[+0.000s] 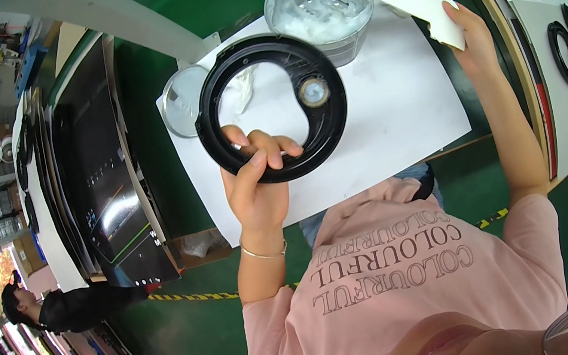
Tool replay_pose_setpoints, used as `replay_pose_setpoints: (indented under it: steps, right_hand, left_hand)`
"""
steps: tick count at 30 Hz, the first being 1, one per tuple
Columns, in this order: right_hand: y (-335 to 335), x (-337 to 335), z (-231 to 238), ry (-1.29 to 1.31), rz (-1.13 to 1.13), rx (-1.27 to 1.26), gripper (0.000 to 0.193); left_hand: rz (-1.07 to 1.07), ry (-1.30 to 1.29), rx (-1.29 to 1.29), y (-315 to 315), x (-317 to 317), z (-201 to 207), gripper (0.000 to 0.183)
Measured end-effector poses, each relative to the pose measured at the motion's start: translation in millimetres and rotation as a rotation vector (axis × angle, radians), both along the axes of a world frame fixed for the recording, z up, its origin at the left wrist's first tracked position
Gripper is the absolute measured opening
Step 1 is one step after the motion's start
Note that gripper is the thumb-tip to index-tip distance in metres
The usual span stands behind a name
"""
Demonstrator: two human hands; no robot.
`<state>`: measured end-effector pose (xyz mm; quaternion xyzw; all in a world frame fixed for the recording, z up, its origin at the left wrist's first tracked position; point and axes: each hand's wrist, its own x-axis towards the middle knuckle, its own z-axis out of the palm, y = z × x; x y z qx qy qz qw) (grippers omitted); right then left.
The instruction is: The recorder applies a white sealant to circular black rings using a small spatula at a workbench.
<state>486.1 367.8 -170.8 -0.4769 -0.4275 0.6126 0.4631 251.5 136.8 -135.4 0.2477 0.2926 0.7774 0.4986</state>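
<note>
Head view: left hand (256, 190) clamped on the lower rim of the black ring (307, 71), fingers through its opening; ring held up over the white paper (400, 104). Right hand (474, 37) clamped on the broad end of the white spatula (401, 0), tip by the rim of the paste tub (351, 51); contact unclear. Judged good practice: wipe excess paste off at the rim, keep ring steady over paper, fingers clear of coated faces.
</note>
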Motion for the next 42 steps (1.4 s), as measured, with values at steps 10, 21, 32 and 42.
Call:
replay_pose_setpoints:
  steps: [10, 21, 32, 42]
  right_hand:
    - [6.1, 8.0, 10.7, 0.202, -0.002, 0.227, 0.030]
    - [64.3, -14.4, -36.2, 0.195, -0.183, 0.610, 0.024]
    - [50.9, -4.8, -12.4, -0.184, -0.258, 1.189, 0.011]
    - [45.3, 5.0, -8.6, -0.163, -0.291, 1.385, 0.013]
  left_hand:
    - [-0.077, -0.037, -0.039, 16.7, 14.8, 8.9, 0.021]
    - [-0.528, 0.092, -0.285, 83.9, 112.2, 31.3, 0.019]
    - [-1.081, 0.119, -0.295, 191.7, 364.2, 38.3, 0.029]
    - [-0.999, 0.316, -0.411, 259.5, 511.3, 30.8, 0.056]
